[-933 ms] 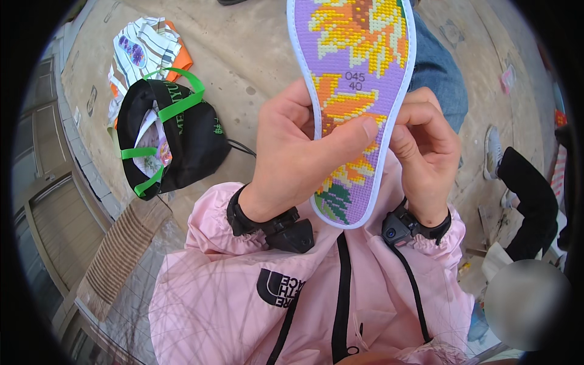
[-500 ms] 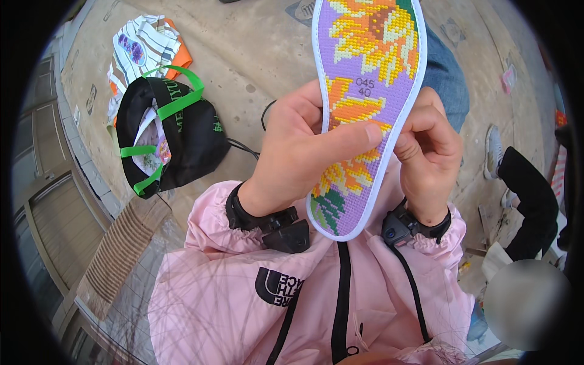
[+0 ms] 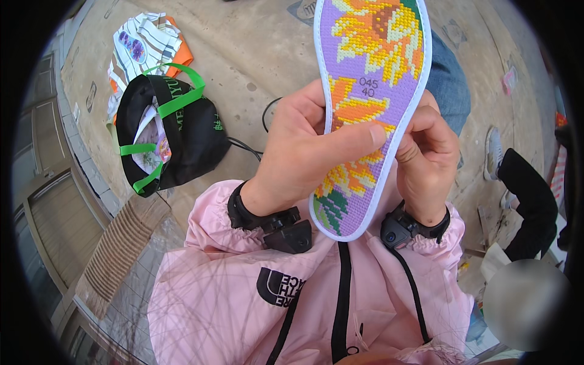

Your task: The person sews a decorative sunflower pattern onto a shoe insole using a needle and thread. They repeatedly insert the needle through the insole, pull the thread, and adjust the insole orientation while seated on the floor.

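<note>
So the left hand has a firm hold on a flowery insole, thumb flat on the patterned face and the other fingers tucked behind it, right up in front of the chest. The right hand is curled against the insole's right edge, thumb close to the index finger, but I honestly can't tell if it's pinching the rim, something thin, or nothing. Progress-wise, the yellow and cream petals look raised, so I'd call a good chunk of the stitching done; the purple ground and some orange bits look flatter, so my guess is those are bare, and the printed mark mid-sole is uncovered. Top end's cut off, so no idea about that part. Off to the left there's a black bag on the ground, mouth open, green handles flopped about, with some whitish stuff and a colourful patterned bit inside, too buried to identify. Just past it lies striped fabric with a purple-flowered oval on top and something orange poking out.
</note>
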A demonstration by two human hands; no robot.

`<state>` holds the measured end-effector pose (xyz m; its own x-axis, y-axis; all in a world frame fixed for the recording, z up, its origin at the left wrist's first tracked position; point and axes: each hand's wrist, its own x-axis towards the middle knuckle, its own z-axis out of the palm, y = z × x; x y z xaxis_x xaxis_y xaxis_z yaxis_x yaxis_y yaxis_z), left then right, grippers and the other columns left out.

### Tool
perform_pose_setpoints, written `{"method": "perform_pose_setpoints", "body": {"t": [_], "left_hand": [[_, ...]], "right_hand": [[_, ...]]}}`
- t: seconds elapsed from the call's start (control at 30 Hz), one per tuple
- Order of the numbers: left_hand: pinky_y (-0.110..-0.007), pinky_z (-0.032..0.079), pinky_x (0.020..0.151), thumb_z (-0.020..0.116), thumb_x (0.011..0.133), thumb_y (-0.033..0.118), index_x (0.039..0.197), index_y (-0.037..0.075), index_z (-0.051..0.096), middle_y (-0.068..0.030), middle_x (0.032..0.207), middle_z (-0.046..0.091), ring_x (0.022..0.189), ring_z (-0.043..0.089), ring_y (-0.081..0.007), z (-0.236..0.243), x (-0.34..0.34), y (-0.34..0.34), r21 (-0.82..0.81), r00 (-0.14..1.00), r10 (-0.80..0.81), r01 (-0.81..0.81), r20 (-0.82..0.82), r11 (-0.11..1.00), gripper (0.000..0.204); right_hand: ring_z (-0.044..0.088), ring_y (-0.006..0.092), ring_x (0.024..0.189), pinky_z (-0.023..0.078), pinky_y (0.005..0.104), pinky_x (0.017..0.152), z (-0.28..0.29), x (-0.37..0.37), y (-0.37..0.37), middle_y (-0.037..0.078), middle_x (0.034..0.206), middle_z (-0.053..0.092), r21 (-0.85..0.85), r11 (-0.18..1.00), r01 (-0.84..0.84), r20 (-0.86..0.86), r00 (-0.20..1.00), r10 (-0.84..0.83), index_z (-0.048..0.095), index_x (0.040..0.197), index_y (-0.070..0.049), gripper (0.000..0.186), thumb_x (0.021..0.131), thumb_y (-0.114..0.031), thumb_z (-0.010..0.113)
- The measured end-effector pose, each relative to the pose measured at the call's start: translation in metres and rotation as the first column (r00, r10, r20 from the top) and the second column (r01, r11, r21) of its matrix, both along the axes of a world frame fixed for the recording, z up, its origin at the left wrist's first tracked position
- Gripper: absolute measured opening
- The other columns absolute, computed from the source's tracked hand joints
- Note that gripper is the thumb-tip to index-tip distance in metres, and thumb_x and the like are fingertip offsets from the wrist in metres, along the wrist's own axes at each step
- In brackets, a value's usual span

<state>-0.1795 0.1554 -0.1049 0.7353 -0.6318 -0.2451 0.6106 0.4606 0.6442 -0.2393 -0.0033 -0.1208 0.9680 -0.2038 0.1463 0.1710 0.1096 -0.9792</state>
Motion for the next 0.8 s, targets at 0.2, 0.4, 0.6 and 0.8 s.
{"method": "perform_pose_setpoints", "body": {"t": [0.2,0.4,0.6,0.8], "left_hand": [[-0.026,0.051,0.081,0.071,0.083,0.002,0.113,-0.001,0.060,-0.0053,0.105,0.067,0.090,0.063,-0.0093,0.0000,-0.0002,0.0015,-0.001,1.000,0.000,0.000,0.002,1.000,0.032],[-0.026,0.051,0.082,0.071,0.083,0.002,0.114,-0.001,0.059,-0.0054,0.105,0.067,0.092,0.063,-0.0094,0.0005,-0.0005,0.0019,-0.002,1.000,-0.013,0.013,-0.015,1.000,0.034],[-0.026,0.051,0.083,0.072,0.082,0.002,0.114,-0.001,0.059,-0.0056,0.106,0.067,0.092,0.064,-0.0096,-0.0003,-0.0014,0.0011,-0.021,1.000,0.001,-0.002,-0.019,1.000,0.034],[-0.026,0.052,0.082,0.073,0.081,0.001,0.114,-0.001,0.059,-0.0056,0.106,0.067,0.092,0.064,-0.0095,-0.0017,-0.0016,0.0007,0.029,0.999,0.007,-0.008,0.038,1.000,0.036]], "right_hand": [[0.048,0.0095,0.076,0.038,0.0207,0.067,-0.0005,0.0011,-0.0009,0.001,0.085,0.051,-0.042,0.999,-0.001,0.031,1.000,0.002,0.063,0.085,0.000,0.007,0.082,0.004,0.068],[0.048,0.0098,0.076,0.038,0.0210,0.068,-0.0009,0.0008,-0.0004,0.002,0.085,0.052,-0.017,1.000,-0.009,0.037,0.999,0.010,0.062,0.086,0.000,0.007,0.083,0.003,0.068],[0.048,0.0102,0.076,0.038,0.0211,0.069,-0.0023,0.0016,-0.0008,0.002,0.086,0.052,-0.022,1.000,-0.019,0.066,0.998,0.020,0.062,0.085,0.000,0.007,0.083,0.003,0.068],[0.050,0.0107,0.078,0.039,0.0215,0.070,-0.0004,-0.0001,-0.0010,0.003,0.087,0.054,-0.059,0.998,-0.005,0.088,0.996,0.010,0.063,0.087,0.000,0.006,0.084,0.002,0.068]]}}
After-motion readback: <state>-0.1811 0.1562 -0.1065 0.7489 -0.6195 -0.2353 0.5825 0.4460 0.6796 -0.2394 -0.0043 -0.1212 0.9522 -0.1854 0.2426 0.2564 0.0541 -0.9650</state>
